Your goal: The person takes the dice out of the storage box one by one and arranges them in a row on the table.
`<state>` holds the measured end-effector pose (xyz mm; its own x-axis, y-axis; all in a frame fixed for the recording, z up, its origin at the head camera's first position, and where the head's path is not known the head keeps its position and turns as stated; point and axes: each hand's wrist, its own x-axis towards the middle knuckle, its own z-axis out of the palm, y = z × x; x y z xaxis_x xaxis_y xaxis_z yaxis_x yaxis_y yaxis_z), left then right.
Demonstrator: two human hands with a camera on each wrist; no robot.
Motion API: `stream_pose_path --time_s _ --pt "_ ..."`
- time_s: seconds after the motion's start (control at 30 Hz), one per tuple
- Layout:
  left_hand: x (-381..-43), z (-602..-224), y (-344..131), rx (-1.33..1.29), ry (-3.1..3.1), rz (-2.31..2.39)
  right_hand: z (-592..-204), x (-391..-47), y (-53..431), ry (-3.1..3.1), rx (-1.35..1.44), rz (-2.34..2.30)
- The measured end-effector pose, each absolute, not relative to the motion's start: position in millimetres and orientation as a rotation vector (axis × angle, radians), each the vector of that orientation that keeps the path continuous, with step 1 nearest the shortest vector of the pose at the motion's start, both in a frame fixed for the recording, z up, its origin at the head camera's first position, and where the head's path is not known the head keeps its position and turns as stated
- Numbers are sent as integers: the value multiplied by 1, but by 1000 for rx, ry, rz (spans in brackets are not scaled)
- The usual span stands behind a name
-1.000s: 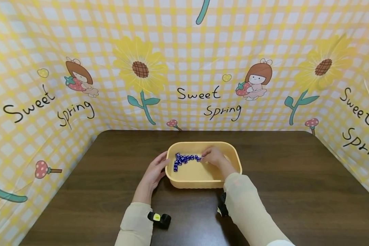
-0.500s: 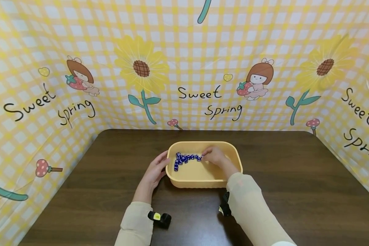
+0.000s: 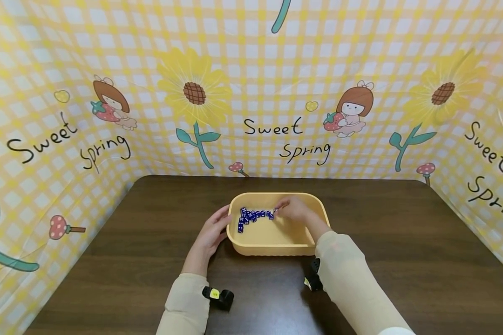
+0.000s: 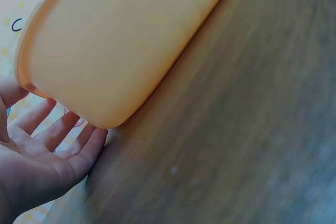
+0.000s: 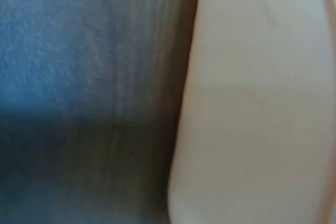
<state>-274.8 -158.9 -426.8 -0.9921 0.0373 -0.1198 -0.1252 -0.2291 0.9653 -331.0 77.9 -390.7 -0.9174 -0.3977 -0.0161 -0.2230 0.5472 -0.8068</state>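
Note:
A pale yellow plastic tub [image 3: 276, 250] stands on the dark wooden table in the head view. Inside, at its left and middle, lie several small blue dice [image 3: 247, 216] with white dots, bunched at the left end and trailing rightward. My left hand [image 3: 212, 233] holds the tub's left end, thumb at the rim and fingers against the outer wall; the left wrist view shows those fingers [image 4: 79, 153] by the tub's corner. Reaching into the tub, my right hand [image 3: 294, 210] pinches a blue die [image 3: 276, 211] at its fingertips. The right wrist view shows only the tub's side [image 5: 252, 103] and table.
The brown table [image 3: 121, 260] extends to both sides and in front of the tub. Behind it hangs a yellow checked cloth [image 3: 260, 83] with printed flowers and lettering. Black wrist cameras [image 3: 220, 298] are strapped to both forearms.
My right forearm has swung a little to the right, and the die at its fingertips has shifted slightly up and away from the neighbouring die. My left hand stays on the tub.

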Motion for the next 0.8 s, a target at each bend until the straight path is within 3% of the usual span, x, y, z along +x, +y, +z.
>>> stream_pose_path --time_s 0.23,0.4,0.8 --pt "-275 -426 -159 -102 1867 2390 -398 -356 83 2499 -509 -1363" --pt "-275 -426 -158 -105 1866 2393 -363 -332 85 2521 -456 -1352" --pt "-274 -427 -159 -96 1860 2391 -343 -333 115 2571 -438 -1438"
